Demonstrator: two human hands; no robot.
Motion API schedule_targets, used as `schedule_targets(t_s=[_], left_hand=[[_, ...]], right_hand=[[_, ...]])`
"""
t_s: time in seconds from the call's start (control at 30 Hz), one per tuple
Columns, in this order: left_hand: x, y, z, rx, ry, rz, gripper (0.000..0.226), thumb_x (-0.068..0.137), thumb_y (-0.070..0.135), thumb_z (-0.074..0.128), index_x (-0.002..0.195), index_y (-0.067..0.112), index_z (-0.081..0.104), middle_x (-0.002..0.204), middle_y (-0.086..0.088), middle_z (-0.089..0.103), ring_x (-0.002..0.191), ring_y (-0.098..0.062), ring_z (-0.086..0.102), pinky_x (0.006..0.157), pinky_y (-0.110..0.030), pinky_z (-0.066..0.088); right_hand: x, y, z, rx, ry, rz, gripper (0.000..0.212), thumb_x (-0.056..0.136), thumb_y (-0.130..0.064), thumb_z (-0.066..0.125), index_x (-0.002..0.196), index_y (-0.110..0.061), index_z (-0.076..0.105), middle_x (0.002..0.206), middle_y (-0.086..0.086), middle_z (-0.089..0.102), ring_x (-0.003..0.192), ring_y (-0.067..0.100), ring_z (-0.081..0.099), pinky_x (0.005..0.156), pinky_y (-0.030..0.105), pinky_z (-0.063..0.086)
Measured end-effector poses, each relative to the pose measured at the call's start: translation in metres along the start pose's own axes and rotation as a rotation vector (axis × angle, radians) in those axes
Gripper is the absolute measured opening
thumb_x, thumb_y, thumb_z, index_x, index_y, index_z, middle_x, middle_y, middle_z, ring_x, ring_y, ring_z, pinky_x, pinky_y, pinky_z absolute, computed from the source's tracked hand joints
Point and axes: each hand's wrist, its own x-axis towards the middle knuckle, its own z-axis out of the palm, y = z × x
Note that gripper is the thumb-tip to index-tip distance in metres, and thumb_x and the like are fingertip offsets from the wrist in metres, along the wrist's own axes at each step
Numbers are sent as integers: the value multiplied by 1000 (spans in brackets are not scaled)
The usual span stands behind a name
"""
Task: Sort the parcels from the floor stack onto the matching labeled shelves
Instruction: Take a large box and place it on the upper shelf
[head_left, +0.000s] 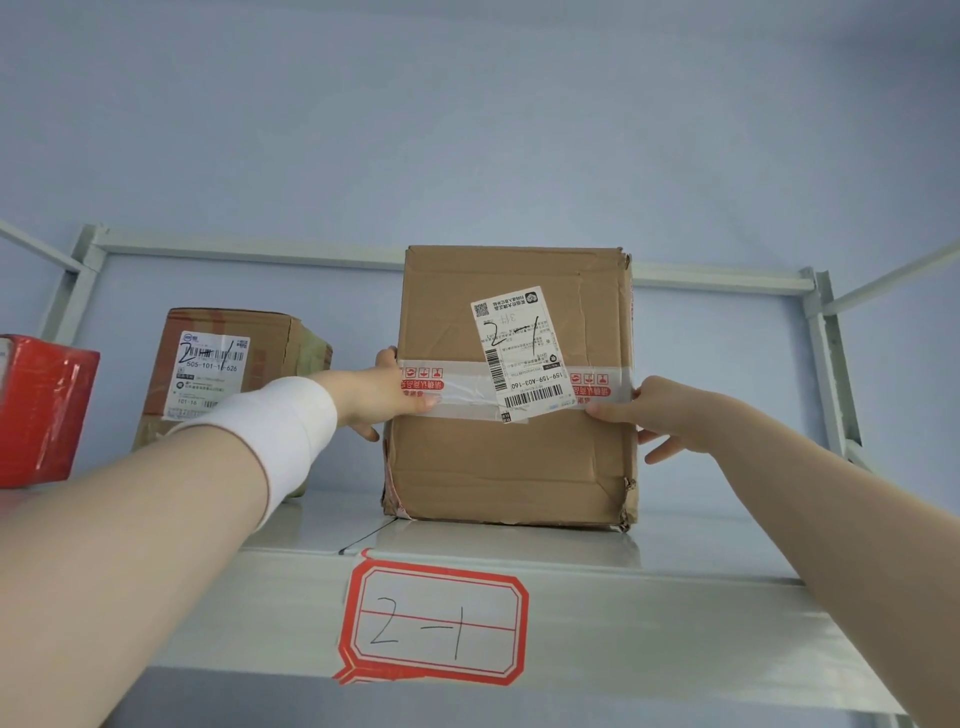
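Standing upright on the shelf (675, 613), the box (498, 462) sits squarely between both hands, long axis vertical, its front marked 2-1 (matching the shelf tag (434, 626) just below). The left hand (384, 397) grips the left edge, thumb laid over the tape. The right hand (670, 418) pinches the right edge, fingers wrapped round the side. Neither hand is nearer, so letting go likely means drawing both straight back, clear of the smaller box (228, 358) on the left.
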Motion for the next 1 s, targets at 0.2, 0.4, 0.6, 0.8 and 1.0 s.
schedule_targets(t_s=[0.2, 0.4, 0.6, 0.8, 1.0], left_hand=[[-3, 2, 1, 69, -3, -34, 98, 89, 38, 58, 147, 17, -18, 154, -5, 20, 134, -28, 35, 95, -42, 45], [-12, 4, -5, 132, 60, -29, 102, 88, 42, 59, 147, 18, -21, 151, -13, 25, 120, -30, 44, 91, -39, 45], [-28, 8, -13, 290, 181, 55, 94, 90, 39, 56, 148, 11, -12, 151, -18, 27, 102, -25, 56, 83, -30, 44], [-38, 3, -3, 272, 65, -21, 87, 86, 43, 61, 145, 3, 10, 137, -17, 43, 101, -25, 53, 82, -33, 49], [-38, -5, 13, 188, -117, -75, 60, 88, 28, 64, 137, 9, 37, 131, -13, 53, 107, -26, 63, 90, -35, 54]], right_hand=[[-7, -8, 0, -28, 59, 30, 69, 82, -48, 64, 132, -6, 42, 118, 6, 47, 112, 26, 53, 91, 44, 52], [-18, -12, -2, -82, 124, 66, 71, 83, -48, 63, 131, -1, 39, 130, 13, 46, 119, 31, 49, 94, 45, 48], [-37, -20, -1, -169, 219, 69, 56, 86, -44, 62, 111, 3, 48, 107, 14, 46, 93, 27, 48, 90, 39, 46], [-49, -17, 17, -243, 115, 91, 46, 86, -41, 63, 99, -4, 40, 105, 9, 44, 98, 28, 50, 85, 39, 52], [-42, -9, 28, -202, -33, 165, 60, 84, -29, 68, 128, -1, 39, 123, 14, 47, 102, 32, 61, 80, 42, 57]])
